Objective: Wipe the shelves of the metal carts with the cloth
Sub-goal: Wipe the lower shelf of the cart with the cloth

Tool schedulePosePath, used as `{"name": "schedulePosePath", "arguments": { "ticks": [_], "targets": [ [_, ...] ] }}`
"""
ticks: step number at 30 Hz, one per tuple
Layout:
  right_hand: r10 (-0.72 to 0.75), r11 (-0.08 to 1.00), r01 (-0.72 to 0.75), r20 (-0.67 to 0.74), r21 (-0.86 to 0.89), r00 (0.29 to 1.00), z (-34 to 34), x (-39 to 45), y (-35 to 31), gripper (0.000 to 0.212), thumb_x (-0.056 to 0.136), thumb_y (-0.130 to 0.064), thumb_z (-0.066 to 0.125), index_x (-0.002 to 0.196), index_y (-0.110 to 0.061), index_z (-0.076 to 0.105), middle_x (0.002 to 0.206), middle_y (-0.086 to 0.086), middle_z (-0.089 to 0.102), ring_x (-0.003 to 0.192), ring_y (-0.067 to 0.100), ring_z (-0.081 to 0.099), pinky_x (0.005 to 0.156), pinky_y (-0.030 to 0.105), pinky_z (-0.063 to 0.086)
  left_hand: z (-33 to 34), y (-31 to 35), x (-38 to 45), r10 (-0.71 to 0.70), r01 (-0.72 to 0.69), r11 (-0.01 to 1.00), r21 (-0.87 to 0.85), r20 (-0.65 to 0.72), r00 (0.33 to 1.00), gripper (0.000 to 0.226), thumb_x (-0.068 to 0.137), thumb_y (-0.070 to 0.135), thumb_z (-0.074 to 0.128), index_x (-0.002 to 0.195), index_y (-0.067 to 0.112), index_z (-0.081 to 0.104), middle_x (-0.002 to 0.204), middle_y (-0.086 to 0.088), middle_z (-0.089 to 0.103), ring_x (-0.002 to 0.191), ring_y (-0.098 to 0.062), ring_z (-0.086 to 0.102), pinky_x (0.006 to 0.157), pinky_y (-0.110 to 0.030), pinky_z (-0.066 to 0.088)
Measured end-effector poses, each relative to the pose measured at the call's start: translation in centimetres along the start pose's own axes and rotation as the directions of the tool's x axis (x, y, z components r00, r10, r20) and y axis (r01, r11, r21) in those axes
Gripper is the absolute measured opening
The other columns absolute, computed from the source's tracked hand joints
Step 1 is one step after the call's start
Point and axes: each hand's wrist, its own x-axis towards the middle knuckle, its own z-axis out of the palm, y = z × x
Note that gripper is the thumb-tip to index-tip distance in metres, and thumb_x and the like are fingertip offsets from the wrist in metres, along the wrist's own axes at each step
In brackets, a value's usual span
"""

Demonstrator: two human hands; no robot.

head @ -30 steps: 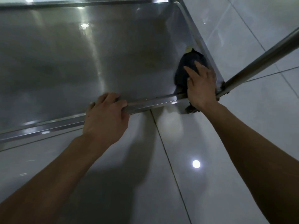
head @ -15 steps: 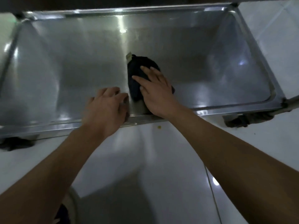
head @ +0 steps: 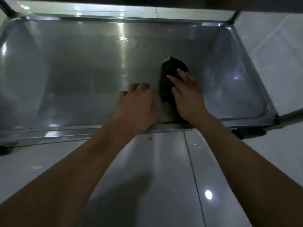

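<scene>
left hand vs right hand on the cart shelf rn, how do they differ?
The right hand lies flat with straight fingers pressing the dark cloth; the left hand has curled fingers and no cloth under it. The right hand reaches farther into the shelf; the left hand sits nearer the front rim. Both are bare, side by side, inside the same steel shelf.

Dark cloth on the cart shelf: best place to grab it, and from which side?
Probably the far, rounded end of the dark cloth, coming from above. It lies bunched on the shelf, so fingers could close round the bulge there. The near part is covered by the right hand, whose straight fingers press it flat. The left hand sits beside its left edge, blocking that side.
</scene>
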Motion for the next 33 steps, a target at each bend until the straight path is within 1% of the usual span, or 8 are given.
{"name": "schedulePosePath", "arguments": {
  "ticks": [2,5,12,17,22,27,30,33],
  "targets": [
    [0.05,0.998,-0.051,-0.031,-0.045,0.998,-1.6,-0.2,2.8,0.045,0.104,-0.019,0.041,0.149,-0.024,0.045,0.164,0.005,0.024,0.151,0.029,0.018,0.122,0.042,0.02,1.0,1.5,1.0,0.02,-0.023,0.998,0.06,0.051,0.998,0.035,0.092,0.036,0.052,0.123,0.023,0.064,0.137,-0.002,0.056,0.127,-0.03,0.047,0.092,-0.05,0.044],
    [0.134,0.982,-0.143,-0.074,-0.125,0.988,-3.7,-0.4,6.8,0.045,0.104,-0.02,0.04,0.149,-0.024,0.045,0.163,0.007,0.026,0.15,0.032,0.022,0.12,0.042,0.024,1.5,2.7,1.9,-0.062,0.052,0.984,0.173,0.052,0.997,0.028,0.089,0.035,0.054,0.11,0.024,0.069,0.12,0.0,0.059,0.114,-0.03,0.052,0.082,-0.049,0.048],
    [0.427,0.879,-0.448,-0.152,-0.164,0.892,-7.9,-0.3,15.1,0.046,0.108,-0.03,0.028,0.153,-0.034,0.031,0.167,-0.001,0.013,0.153,0.024,0.008,0.124,0.044,0.011,1.8,4.1,1.8,-0.07,0.063,0.986,0.153,0.038,0.997,0.029,0.091,0.03,0.054,0.103,0.011,0.071,0.117,-0.013,0.058,0.104,-0.042,0.052,0.079,-0.054,0.052],
    [0.472,0.861,-0.494,-0.171,-0.123,0.865,-7.9,0.7,14.9,0.046,0.107,-0.029,0.028,0.152,-0.035,0.032,0.166,-0.002,0.014,0.152,0.024,0.009,0.124,0.044,0.01,2.4,3.8,1.7,-0.054,0.055,0.988,0.144,-0.012,0.998,0.023,0.09,0.025,0.061,0.101,0.009,0.073,0.117,-0.013,0.061,0.101,-0.042,0.055,0.08,-0.054,0.052],
    [0.343,0.922,-0.36,-0.136,-0.138,0.93,-5.4,1.6,11.1,0.046,0.106,-0.028,0.03,0.151,-0.034,0.036,0.165,-0.001,0.017,0.151,0.024,0.014,0.122,0.046,0.015,2.2,2.7,1.3,-0.007,0.009,0.993,0.119,-0.018,1.0,0.028,0.093,0.031,0.054,0.106,0.017,0.074,0.122,-0.007,0.063,0.107,-0.038,0.058,0.082,-0.05,0.049],
    [0.212,0.974,-0.215,-0.04,-0.071,0.976,-1.7,4.0,4.9,0.045,0.105,-0.029,0.033,0.15,-0.036,0.038,0.166,-0.002,0.016,0.152,0.023,0.01,0.122,0.044,0.012,1.0,0.2,0.7,0.09,-0.109,0.987,0.12,0.157,0.983,0.048,0.095,0.045,0.046,0.139,0.029,0.056,0.152,0.0,0.045,0.14,-0.028,0.04,0.103,-0.046,0.041],
    [0.128,0.991,-0.127,0.011,-0.036,0.992,0.6,5.0,1.0,0.045,0.105,-0.029,0.033,0.149,-0.036,0.039,0.166,-0.003,0.016,0.152,0.022,0.009,0.122,0.046,0.012,-0.4,-3.0,-0.2,0.031,-0.049,0.986,0.16,0.114,0.993,0.043,0.091,0.041,0.059,0.132,0.027,0.062,0.147,-0.005,0.051,0.134,-0.033,0.042,0.1,-0.05,0.041],
    [0.057,0.998,-0.057,0.038,-0.001,0.998,3.2,6.1,-3.2,0.046,0.104,-0.031,0.034,0.149,-0.039,0.04,0.165,-0.004,0.017,0.152,0.022,0.009,0.121,0.049,0.012,-1.7,-6.0,-1.4,-0.085,0.076,0.984,0.16,0.048,0.995,0.038,0.094,0.038,0.058,0.129,0.027,0.066,0.142,-0.005,0.055,0.13,-0.035,0.045,0.096,-0.051,0.042]
  ]
}}
